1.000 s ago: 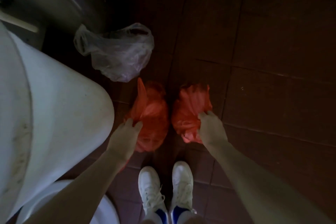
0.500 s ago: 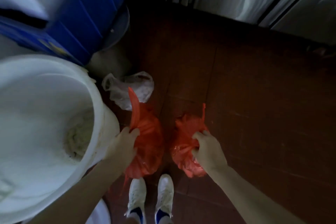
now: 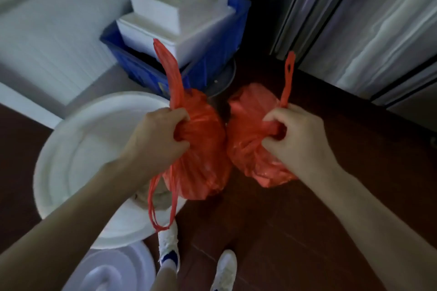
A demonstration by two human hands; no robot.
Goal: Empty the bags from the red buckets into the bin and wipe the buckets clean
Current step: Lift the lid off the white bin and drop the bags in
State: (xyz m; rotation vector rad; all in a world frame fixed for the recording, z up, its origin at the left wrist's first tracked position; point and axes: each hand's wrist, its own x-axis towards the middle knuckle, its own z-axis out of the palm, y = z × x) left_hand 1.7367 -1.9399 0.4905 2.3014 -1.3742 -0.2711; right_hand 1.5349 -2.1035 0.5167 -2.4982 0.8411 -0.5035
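Two tied red plastic bags hang side by side in the air above a dark brown tiled floor [image 3: 331, 196], almost touching. The left hand [image 3: 160, 134] grips the gathered neck of the left red bag [image 3: 203, 160], fingers curled tight. One handle sticks up and another loops down below the wrist. The right hand [image 3: 300, 139] pinches the twisted neck of the right red bag [image 3: 248, 125].

A large white bin [image 3: 71, 149] stands open under the left forearm, which hides part of its rim along with the left bag. Its inside is blurred. Behind it, a blue crate [image 3: 212, 64] holds white foam boxes [image 3: 165, 19]. Steel cabinet doors [image 3: 366, 30] line the floor's far right edge. White shoes [image 3: 225, 271] and a white lid [image 3: 113, 269] are cut off at the bottom. The bags' contents cannot be seen.
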